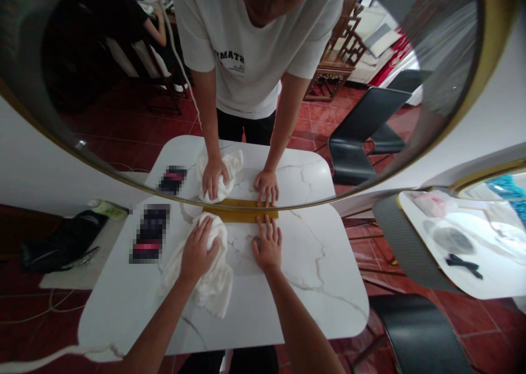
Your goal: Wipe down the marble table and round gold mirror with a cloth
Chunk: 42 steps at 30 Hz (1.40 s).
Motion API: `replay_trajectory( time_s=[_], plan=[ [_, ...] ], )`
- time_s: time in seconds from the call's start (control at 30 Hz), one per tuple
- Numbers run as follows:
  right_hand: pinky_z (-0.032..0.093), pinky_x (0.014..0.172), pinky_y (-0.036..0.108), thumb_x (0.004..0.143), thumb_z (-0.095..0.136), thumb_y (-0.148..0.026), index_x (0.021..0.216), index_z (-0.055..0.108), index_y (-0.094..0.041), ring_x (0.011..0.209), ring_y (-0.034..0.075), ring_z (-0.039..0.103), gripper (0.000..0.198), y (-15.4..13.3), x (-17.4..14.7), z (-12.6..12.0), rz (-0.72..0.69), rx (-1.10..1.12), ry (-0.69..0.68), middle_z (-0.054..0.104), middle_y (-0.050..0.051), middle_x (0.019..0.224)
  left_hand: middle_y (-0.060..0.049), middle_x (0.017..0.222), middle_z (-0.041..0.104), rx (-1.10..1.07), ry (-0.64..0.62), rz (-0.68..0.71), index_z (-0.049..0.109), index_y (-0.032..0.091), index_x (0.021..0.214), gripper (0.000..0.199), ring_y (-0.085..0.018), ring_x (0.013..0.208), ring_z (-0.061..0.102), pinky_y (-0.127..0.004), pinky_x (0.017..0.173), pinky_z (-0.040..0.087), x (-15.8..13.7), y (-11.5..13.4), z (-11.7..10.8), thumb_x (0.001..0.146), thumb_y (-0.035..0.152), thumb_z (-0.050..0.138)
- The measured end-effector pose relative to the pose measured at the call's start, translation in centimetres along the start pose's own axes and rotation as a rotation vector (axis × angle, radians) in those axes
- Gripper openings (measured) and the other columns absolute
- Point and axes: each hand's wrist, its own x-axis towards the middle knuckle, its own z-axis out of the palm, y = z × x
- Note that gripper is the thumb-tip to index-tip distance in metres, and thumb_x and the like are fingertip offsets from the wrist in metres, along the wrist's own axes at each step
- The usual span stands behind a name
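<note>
My left hand (199,251) presses down on a bunched white cloth (214,293), its fingers curved over the top and the thumb against the right side. Part of the cloth spreads toward me on the white marble-patterned table (329,319). To the right, my right hand (269,248) lies flat on the tabletop with fingers spread. Its fingertips reach a gold strip (238,215) at the foot of a large round mirror (255,127). Both hands and the cloth appear again in the reflection.
A blurred-out dark rectangular object (150,234) lies at the table's left. Beyond are a black bag (61,242) and a green-labelled bottle (107,209). A black chair (419,330) stands at right, near another white table (415,220). The mirror also reflects a seated person.
</note>
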Motion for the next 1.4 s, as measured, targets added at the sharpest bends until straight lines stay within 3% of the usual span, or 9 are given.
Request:
replay_trajectory(
  time_s=[0.37, 0.9, 1.23, 1.4],
  plan=[
    [0.013, 0.114, 0.046, 0.089, 0.042, -0.030, 0.149, 0.014, -0.030, 0.143, 0.024, 0.009, 0.066, 0.0, 0.0, 0.2, 0.009, -0.007, -0.002, 0.016, 0.000, 0.156, -0.014, 0.137, 0.048, 0.055, 0.038, -0.048, 0.039, 0.016, 0.138, 0.056, -0.031, 0.128, 0.043, -0.050, 0.106, 0.036, 4.7, -1.8, 0.9, 0.086, 0.033, 0.048],
    [0.012, 0.114, 0.046, 0.089, 0.042, -0.030, 0.149, 0.013, -0.030, 0.143, 0.024, 0.008, 0.067, 0.0, 0.0, 0.0, 0.011, -0.008, -0.014, 0.015, 0.001, 0.156, -0.009, 0.148, 0.037, 0.002, -0.020, -0.008, 0.027, 0.021, 0.145, 0.062, -0.030, 0.136, 0.034, -0.051, 0.110, 0.034, -1.2, 0.6, -0.7, 0.087, 0.030, 0.048],
    [0.013, 0.114, 0.046, 0.089, 0.042, -0.029, 0.150, 0.013, -0.030, 0.144, 0.024, 0.007, 0.068, -0.1, 0.1, 0.0, 0.014, -0.016, -0.018, 0.013, 0.000, 0.157, -0.014, 0.139, 0.046, 0.051, 0.033, -0.049, 0.036, 0.016, 0.140, 0.058, -0.032, 0.129, 0.043, -0.050, 0.106, 0.036, 4.2, -1.7, 0.9, 0.086, 0.034, 0.048],
    [0.014, 0.114, 0.046, 0.089, 0.042, -0.029, 0.150, 0.012, -0.029, 0.144, 0.025, 0.006, 0.068, -0.2, 0.1, -0.2, 0.016, -0.006, -0.013, 0.013, 0.000, 0.157, -0.014, 0.137, 0.048, 0.060, 0.039, -0.046, 0.038, 0.015, 0.138, 0.058, -0.030, 0.127, 0.044, -0.047, 0.107, 0.036, 4.8, -2.0, 0.9, 0.085, 0.035, 0.049]
  ],
)
